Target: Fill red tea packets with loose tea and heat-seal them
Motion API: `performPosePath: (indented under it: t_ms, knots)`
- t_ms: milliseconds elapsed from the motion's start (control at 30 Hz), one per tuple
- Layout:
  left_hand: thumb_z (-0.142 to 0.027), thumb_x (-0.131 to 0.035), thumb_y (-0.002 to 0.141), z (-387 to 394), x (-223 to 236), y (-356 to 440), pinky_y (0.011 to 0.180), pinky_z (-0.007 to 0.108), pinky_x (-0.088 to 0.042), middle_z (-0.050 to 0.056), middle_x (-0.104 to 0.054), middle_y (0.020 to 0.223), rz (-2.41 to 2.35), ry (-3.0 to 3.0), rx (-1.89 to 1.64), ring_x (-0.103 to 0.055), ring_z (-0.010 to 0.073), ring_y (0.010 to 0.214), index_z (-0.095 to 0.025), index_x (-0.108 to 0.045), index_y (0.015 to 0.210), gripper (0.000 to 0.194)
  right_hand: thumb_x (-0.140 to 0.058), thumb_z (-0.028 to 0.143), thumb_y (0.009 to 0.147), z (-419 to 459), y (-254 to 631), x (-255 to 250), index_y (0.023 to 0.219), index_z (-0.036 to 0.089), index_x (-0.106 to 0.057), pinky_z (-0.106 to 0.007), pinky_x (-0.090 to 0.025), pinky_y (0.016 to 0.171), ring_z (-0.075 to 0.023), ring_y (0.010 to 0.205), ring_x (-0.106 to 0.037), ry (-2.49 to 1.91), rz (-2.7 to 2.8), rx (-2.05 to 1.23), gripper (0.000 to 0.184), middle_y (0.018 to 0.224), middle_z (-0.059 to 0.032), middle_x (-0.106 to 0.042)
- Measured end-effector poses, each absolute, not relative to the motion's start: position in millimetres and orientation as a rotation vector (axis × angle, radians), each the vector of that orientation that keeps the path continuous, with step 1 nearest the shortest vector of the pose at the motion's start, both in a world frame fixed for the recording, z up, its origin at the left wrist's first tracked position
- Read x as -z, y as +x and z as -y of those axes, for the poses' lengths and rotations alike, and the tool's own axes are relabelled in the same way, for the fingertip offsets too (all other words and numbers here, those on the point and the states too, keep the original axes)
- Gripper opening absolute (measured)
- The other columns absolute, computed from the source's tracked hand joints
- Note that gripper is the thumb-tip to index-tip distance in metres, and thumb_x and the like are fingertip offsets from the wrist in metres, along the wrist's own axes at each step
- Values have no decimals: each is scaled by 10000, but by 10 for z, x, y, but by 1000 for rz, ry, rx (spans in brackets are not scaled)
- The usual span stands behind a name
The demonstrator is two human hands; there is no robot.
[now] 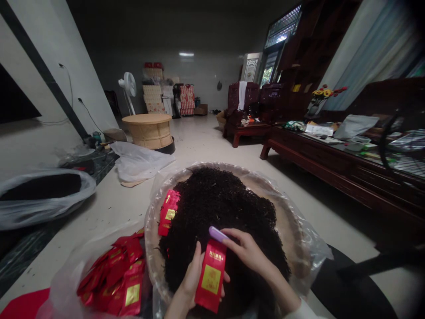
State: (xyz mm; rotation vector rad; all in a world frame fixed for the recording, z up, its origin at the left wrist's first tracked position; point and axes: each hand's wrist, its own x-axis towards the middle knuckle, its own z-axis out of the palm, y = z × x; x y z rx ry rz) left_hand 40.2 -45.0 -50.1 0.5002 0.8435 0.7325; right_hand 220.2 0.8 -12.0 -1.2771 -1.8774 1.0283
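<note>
At the near edge of a round woven tray [153, 248] lined with clear plastic, a red packet with a gold label [210, 277] is held upright above a heap of dark loose leaves [219, 208], which looks like tea. The packet is gripped from behind by the left hand [191, 281], its fingers closed around the lower part, so that the upper end is left free and the packet is steadied over the heap. A lilac plastic handle [217, 234] is pinched narrowly by the right hand [247, 252] just beside the packet's upper end. Why it is held there cannot be told for certain, but the placing over the tray would let any stray leaves fall back onto the heap.

Near the tray's left rim, a second red packet [169, 212] is laid against the heap, within easy reach of both hands. Beyond the tray's lower left edge, more red packets [114, 277] are gathered in a clear plastic bag [66, 283], kept apart from the loose leaves. Farther left, a plastic sack with a dark mass inside [43, 188] is set by the wall, and crumpled clear plastic [139, 161] lies on the floor beyond the tray's far edge.
</note>
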Motion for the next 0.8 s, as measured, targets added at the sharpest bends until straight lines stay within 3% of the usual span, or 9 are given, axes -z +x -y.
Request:
performPosePath:
  t_ms: [233,333,400,500,600,700,800]
  knots:
    - [-783,-173,796,490,499,385,453,289,-495,121,-730,715,-827,465,-761,-653,200,470,-135,-584,1007,796,-601,446,801,-130,2512,414,1158,173,-611,-445,-445,923,-292,1033,-598,-1519,1736,-777,450,1132,-134,-659]
    - [-774,-157,805,513,526,425,456,287,-487,125,-728,727,-817,452,-757,-657,201,474,-124,-614,947,807,-581,451,835,-18,2346,391,1102,207,-645,-440,-426,931,-278,1045,-564,-1441,1769,-737,368,1100,-117,-661]
    - [-800,-185,780,520,537,448,479,296,-487,136,-727,748,-819,456,-737,-666,211,500,-112,-635,914,834,-569,444,857,80,2170,358,966,231,-686,-416,-431,907,-253,985,-569,-1338,1827,-802,267,984,-79,-683]
    - [-805,-457,689,506,516,449,549,284,-481,89,-712,720,-913,523,-853,-654,195,560,-126,-656,892,736,-548,446,876,206,1953,325,654,206,-645,-389,-432,849,-214,811,-569,-1236,1874,-857,341,713,-34,-637]
    - [-595,-771,561,471,460,412,594,236,-439,6,-670,666,-1071,713,-1096,-606,158,628,-161,-667,810,511,-509,467,896,285,1876,302,596,200,-610,-348,-426,742,-195,748,-538,-1176,1891,-868,414,660,-22,-599]
    - [-519,-817,517,456,414,384,530,218,-369,-37,-568,525,-1197,825,-1175,-497,116,528,-151,-612,584,426,-462,493,914,315,1885,263,587,197,-603,-333,-409,694,-194,732,-531,-1146,1918,-897,463,653,-27,-595]
    - [-558,-767,568,476,387,392,503,222,-331,-37,-536,496,-1200,814,-1200,-432,100,485,-143,-609,552,445,-427,515,923,316,1901,220,587,197,-593,-332,-409,699,-193,730,-538,-1132,1927,-947,492,660,-29,-603]
